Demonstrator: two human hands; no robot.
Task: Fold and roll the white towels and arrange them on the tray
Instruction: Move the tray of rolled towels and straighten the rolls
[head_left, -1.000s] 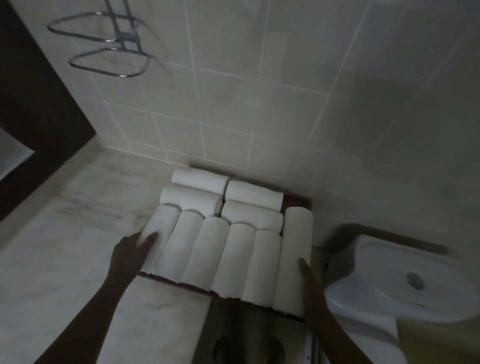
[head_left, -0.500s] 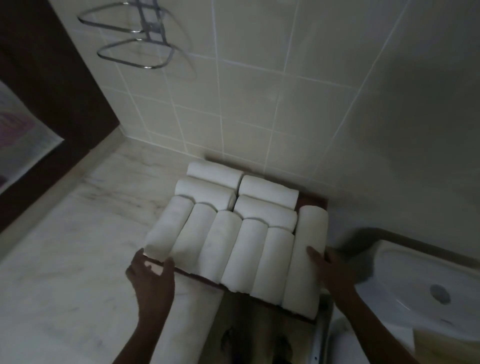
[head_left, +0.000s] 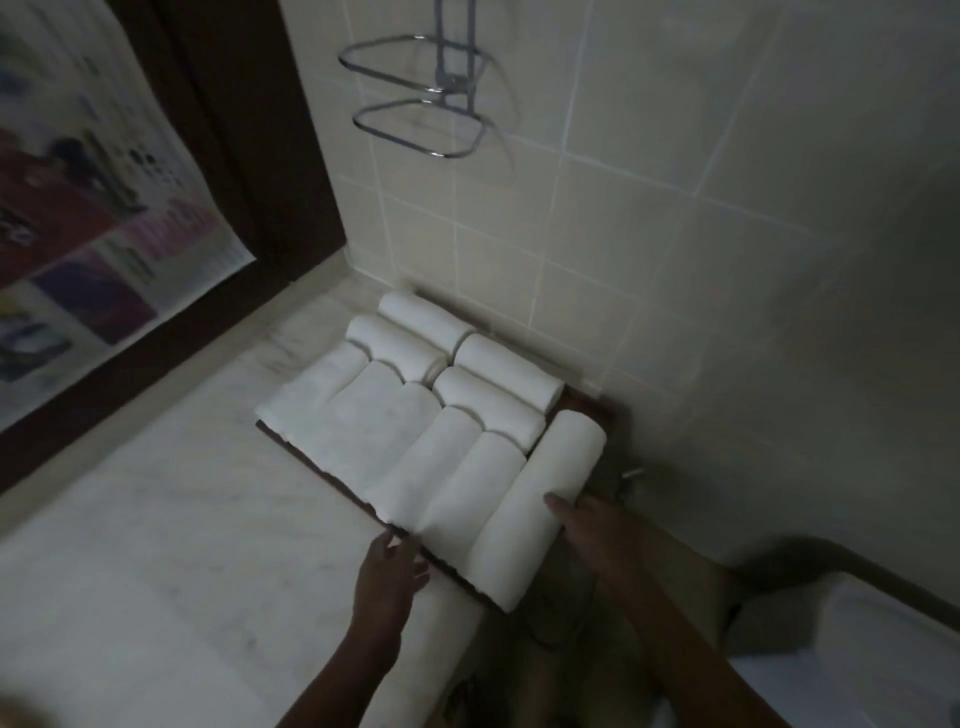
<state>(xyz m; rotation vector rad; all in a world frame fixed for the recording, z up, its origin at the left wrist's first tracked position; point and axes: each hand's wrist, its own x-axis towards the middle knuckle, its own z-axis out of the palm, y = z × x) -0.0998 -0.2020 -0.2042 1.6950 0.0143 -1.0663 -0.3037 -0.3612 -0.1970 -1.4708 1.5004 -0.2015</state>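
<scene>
Several rolled white towels (head_left: 447, 467) lie packed side by side on a dark wooden tray (head_left: 597, 402) on the marble counter against the tiled wall. A longer roll (head_left: 540, 512) lies along the tray's right side. My right hand (head_left: 597, 525) rests against that long roll, thumb on its top. My left hand (head_left: 389, 577) is at the tray's near edge, fingers extended and touching the edge below the front rolls.
A chrome wire rack (head_left: 431, 98) hangs on the tiled wall above. A dark door frame (head_left: 249, 156) and a printed poster (head_left: 88, 197) stand at the left. A white basin (head_left: 883, 639) sits at the lower right. The marble counter (head_left: 156, 545) spreads left of the tray.
My left hand slid from the tray's left corner to the middle of its near edge. My right hand stays on the long roll. The view swung right and the tray looks turned.
</scene>
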